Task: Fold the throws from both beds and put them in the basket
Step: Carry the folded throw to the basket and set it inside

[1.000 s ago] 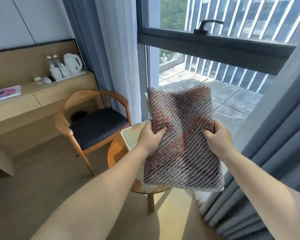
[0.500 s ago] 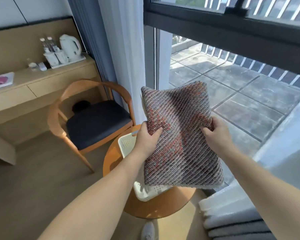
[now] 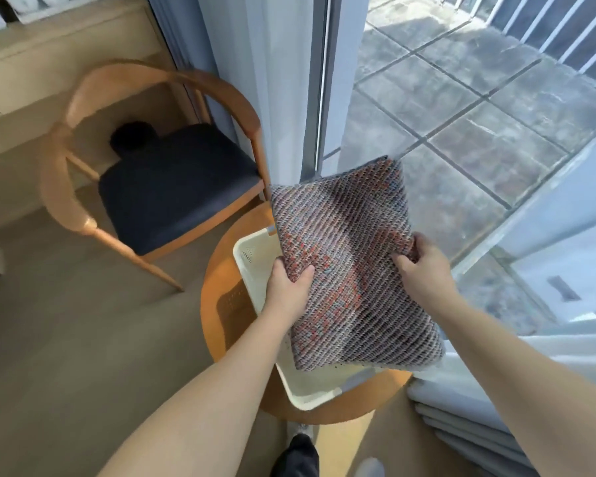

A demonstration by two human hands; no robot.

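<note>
1. Your left hand (image 3: pixel 287 285) grips the left edge of the folded throw (image 3: pixel 350 263), thumb on top and the fingers closed under the cloth, out of sight.
2. Your right hand (image 3: pixel 424 270) grips the right edge in the same way: the thumb presses on the upper face and the fingers are curled shut behind the fold.
3. The throw is a thick, roughly square bundle, woven in grey with orange-red flecks. It is tilted, far edge raised toward the window, near edge hanging lower.
4. You hold it in the air directly over the basket (image 3: pixel 252 256); whether its near edge touches the basket rim cannot be told from this view.
5. The basket is cream-white with perforated walls. Its left wall and near corner show; the throw hides the rest.
6. The basket stands on a round wooden table (image 3: pixel 221 304), close to the glass.
7. A wooden chair (image 3: pixel 172 187) with a curved back and a dark seat stands left of the table, just beside it.
8. White curtains (image 3: pixel 461 394) bunch on the floor at the right, touching the table's near right side.
9. A shoe (image 3: pixel 300 433) shows below the table's near edge.
</note>
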